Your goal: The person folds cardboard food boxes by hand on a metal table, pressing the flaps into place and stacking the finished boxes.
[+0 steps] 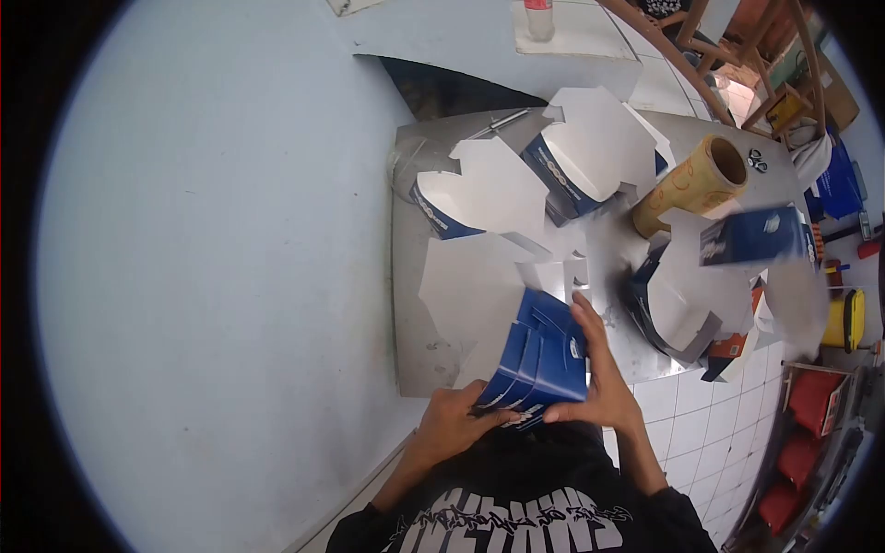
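Note:
Both my hands hold a blue cardboard box (539, 364) in front of my chest, its white flaps spread toward the wall. My left hand (452, 424) grips the lower left edge, thumb pressed on the printed side. On the right side of the box lies my right hand (604, 378), its fingers up along the edge and its thumb at the lower corner. Just beyond, open blue-and-white boxes stand on the metal table (419, 364): one at the left (489, 194), one at the back (590, 152) and one at the right (687, 300).
A yellowish cardboard roll (687, 189) stands tilted at the back right, near another blue box (756, 235), blurred. Beyond are a bottle (539, 20), wooden chair legs (678, 60) and a seated person. A pale wall (230, 258) borders the left; red cushions (797, 456) sit at right.

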Action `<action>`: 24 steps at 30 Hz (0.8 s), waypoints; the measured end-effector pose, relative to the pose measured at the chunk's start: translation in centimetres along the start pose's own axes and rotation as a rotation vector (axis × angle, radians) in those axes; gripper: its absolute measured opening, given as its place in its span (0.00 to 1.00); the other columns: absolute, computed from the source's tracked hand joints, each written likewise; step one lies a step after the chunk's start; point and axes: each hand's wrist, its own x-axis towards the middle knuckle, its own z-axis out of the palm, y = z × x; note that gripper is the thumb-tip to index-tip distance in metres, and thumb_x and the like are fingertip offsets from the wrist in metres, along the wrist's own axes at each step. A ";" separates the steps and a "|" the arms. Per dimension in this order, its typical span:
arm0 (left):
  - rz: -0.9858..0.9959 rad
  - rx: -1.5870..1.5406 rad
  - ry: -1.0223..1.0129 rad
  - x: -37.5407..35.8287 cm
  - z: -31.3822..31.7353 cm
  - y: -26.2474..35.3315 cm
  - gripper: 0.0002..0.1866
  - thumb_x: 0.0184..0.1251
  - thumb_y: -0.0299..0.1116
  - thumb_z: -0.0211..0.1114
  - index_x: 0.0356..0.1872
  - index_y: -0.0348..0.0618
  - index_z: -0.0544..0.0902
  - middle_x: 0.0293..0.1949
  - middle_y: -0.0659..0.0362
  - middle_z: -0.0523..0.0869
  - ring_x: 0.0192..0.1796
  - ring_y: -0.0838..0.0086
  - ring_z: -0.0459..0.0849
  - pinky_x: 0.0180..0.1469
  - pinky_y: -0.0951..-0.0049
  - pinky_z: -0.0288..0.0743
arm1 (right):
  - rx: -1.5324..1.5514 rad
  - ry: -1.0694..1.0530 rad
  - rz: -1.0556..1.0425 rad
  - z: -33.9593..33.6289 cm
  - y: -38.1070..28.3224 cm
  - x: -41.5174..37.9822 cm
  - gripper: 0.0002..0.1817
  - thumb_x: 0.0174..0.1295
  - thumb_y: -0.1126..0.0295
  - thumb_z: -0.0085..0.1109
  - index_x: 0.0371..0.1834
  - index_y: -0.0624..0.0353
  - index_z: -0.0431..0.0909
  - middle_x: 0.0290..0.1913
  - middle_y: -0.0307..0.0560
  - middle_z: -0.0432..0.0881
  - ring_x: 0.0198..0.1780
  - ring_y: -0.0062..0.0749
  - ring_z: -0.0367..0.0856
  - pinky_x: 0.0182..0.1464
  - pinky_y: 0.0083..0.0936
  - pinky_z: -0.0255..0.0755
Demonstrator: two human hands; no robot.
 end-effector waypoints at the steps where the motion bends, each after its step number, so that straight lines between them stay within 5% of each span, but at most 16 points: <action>1: -0.016 -0.022 -0.036 -0.1 0.2 0.1 0.24 0.57 0.46 0.77 0.44 0.36 0.83 0.32 0.48 0.89 0.32 0.61 0.90 0.35 0.67 0.80 | 0.079 -0.042 0.050 0.0 0.7 0.4 0.61 0.36 0.55 0.85 0.76 0.54 0.56 0.76 0.62 0.53 0.77 0.56 0.54 0.75 0.46 0.55; 6: 0.009 -0.082 -0.176 -0.1 0.4 0.1 0.24 0.64 0.45 0.72 0.51 0.37 0.80 0.34 0.46 0.89 0.35 0.58 0.91 0.38 0.66 0.82 | 0.082 -0.210 0.138 0.2 2.2 0.0 0.60 0.38 0.56 0.84 0.76 0.54 0.56 0.73 0.58 0.57 0.76 0.54 0.56 0.72 0.47 0.61; 11: -0.020 -0.077 -0.066 -0.7 1.8 -0.9 0.21 0.69 0.41 0.67 0.55 0.37 0.79 0.36 0.46 0.89 0.37 0.58 0.91 0.40 0.66 0.83 | 0.198 -0.083 0.179 0.1 3.8 -1.3 0.60 0.37 0.57 0.84 0.76 0.54 0.56 0.73 0.56 0.57 0.75 0.50 0.58 0.70 0.44 0.65; 24: -0.137 -0.024 -0.149 1.5 1.7 0.2 0.27 0.63 0.44 0.73 0.55 0.34 0.78 0.41 0.43 0.89 0.41 0.55 0.90 0.45 0.64 0.83 | 0.385 -0.040 0.177 1.3 5.4 0.0 0.58 0.42 0.56 0.82 0.77 0.55 0.55 0.76 0.55 0.55 0.77 0.47 0.56 0.71 0.42 0.64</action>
